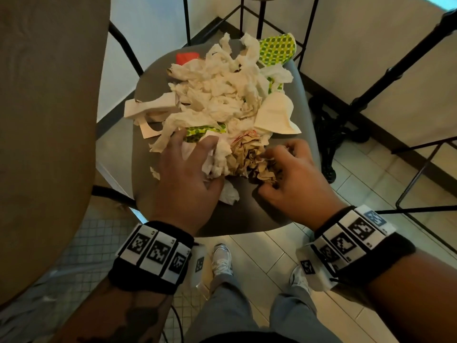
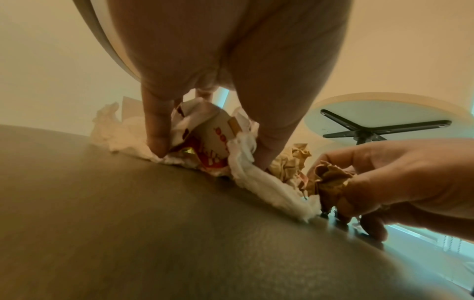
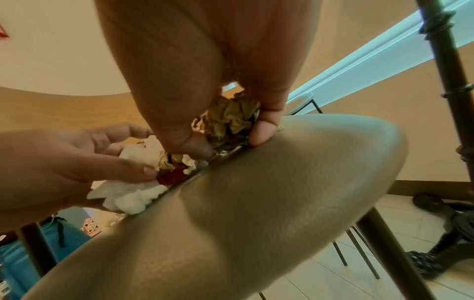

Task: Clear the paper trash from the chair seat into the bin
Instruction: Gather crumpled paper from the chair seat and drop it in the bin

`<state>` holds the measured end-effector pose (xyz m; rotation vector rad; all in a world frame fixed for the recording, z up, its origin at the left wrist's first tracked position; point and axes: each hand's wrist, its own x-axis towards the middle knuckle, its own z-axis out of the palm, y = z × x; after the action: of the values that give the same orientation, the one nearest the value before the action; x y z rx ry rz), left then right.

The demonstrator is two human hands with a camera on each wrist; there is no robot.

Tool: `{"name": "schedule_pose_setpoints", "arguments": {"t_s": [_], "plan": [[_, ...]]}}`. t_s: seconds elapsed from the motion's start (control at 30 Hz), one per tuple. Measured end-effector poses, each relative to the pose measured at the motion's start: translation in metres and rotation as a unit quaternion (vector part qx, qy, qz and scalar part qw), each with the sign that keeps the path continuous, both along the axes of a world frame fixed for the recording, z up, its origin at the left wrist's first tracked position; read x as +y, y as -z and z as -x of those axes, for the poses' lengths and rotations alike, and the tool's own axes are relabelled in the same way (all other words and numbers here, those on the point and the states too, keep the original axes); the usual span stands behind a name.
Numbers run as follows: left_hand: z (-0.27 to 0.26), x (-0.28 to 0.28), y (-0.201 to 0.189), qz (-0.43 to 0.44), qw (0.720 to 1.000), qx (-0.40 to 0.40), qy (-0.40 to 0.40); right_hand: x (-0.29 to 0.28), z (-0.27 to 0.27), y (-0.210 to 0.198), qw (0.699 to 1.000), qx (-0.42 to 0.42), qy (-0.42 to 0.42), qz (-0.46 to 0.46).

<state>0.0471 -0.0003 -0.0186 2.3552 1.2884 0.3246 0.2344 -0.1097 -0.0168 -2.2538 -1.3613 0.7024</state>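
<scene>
A heap of paper trash (image 1: 222, 95) covers the grey chair seat (image 1: 146, 179): white crumpled napkins, green dotted paper (image 1: 277, 49), a red scrap (image 1: 186, 57) and a brown crumpled wad (image 1: 249, 157). My left hand (image 1: 190, 169) lies on the near edge of the heap, its fingers curled round white tissue (image 2: 269, 188) and a printed wrapper (image 2: 212, 142). My right hand (image 1: 284, 169) grips the brown crumpled wad (image 3: 228, 119) between thumb and fingers, right beside the left hand. No bin is in view.
A wooden round tabletop (image 1: 44, 120) stands close on the left. Black metal chair and table legs (image 1: 385, 80) crowd the right and back, near a wall corner. My feet (image 1: 222, 261) stand on the tiled floor below the seat.
</scene>
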Motion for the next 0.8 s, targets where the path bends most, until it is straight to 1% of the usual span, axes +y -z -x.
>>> {"name": "schedule_pose_setpoints", "arguments": {"t_s": [0.33, 0.4, 0.57, 0.7, 0.8], "plan": [[0.01, 0.005, -0.02, -0.031, 0.995, -0.093, -0.03, -0.001, -0.003, -0.003, 1.0, 0.017, 0.006, -0.003], [0.01, 0.005, -0.024, -0.041, 0.994, -0.101, -0.03, 0.0, -0.003, -0.004, 1.0, 0.017, 0.008, -0.003], [0.012, 0.001, -0.026, -0.024, 0.993, -0.108, -0.029, -0.003, -0.004, -0.007, 0.999, 0.03, 0.025, -0.017], [0.016, -0.002, -0.03, -0.031, 0.994, -0.104, -0.029, -0.009, -0.007, -0.01, 0.998, 0.029, 0.042, -0.021], [0.016, -0.006, -0.042, -0.05, 0.99, -0.13, -0.019, -0.017, -0.011, -0.017, 0.998, 0.038, 0.049, -0.025]]}}
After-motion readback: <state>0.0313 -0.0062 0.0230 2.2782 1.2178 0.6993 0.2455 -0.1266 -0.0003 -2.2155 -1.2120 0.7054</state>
